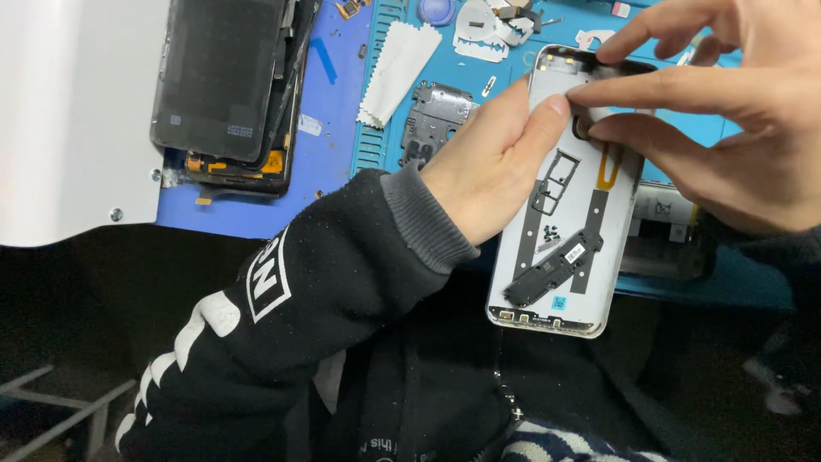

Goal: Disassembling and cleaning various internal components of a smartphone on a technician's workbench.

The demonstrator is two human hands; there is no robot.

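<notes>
grip: your left hand [492, 167] grasps the phone back cover [560, 257] along its left edge, thumb laid over the upper inside face; your right hand [727, 111] pinches at the cover's top, near the camera opening, fingertips closed on a small part too hidden to name.
cover: it's tilted up off the mat, inner side facing you, lower end over your lap, upper end above the blue work mat [342, 162].
why held so: the left hand seems to steady the shell so the right can work finely at the top; that's a judgement.
inside the cover: a black speaker module [554, 269] and a sim tray frame [552, 181] lie loose on it.
around: a stripped phone with its display [224, 81] sits far left on the mat, a dark shield plate [434, 120] and white wipes [395, 68] lie between, a battery [671, 231] sits right, partly behind the cover.
in the way: your right fingers hide the camera opening.
</notes>
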